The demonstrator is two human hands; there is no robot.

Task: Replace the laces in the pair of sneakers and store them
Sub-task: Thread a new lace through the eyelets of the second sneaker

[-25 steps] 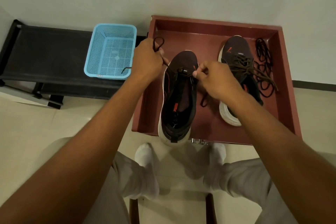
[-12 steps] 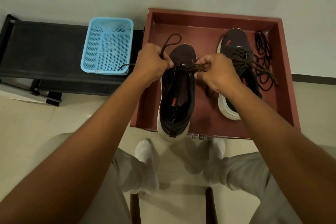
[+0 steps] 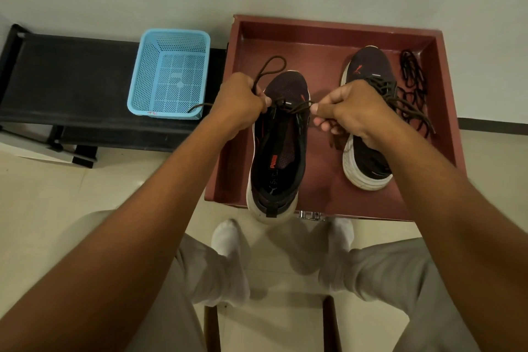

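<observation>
Two dark sneakers with white soles stand in a red-brown tray [image 3: 337,30]. The left sneaker [image 3: 278,148] has its heel over the tray's front edge and a brown lace [image 3: 295,106] runs across its front eyelets. My left hand [image 3: 240,103] grips one end of that lace, a loop sticking up above my fist. My right hand [image 3: 351,111] pinches the other end, pulled to the right. The right sneaker [image 3: 368,157] is partly hidden behind my right hand and carries a loose dark lace. A pile of black laces [image 3: 413,77] lies at the tray's right wall.
A light blue perforated basket [image 3: 171,74] sits on a black bench [image 3: 71,74] left of the tray, with a lace end hanging in front of it. White wall behind. My knees and white socks [image 3: 228,240] are below, on a pale tiled floor.
My hands have drawn apart, the right one moving right, and the lace is now stretched across the left sneaker's front eyelets. The view has shifted slightly.
</observation>
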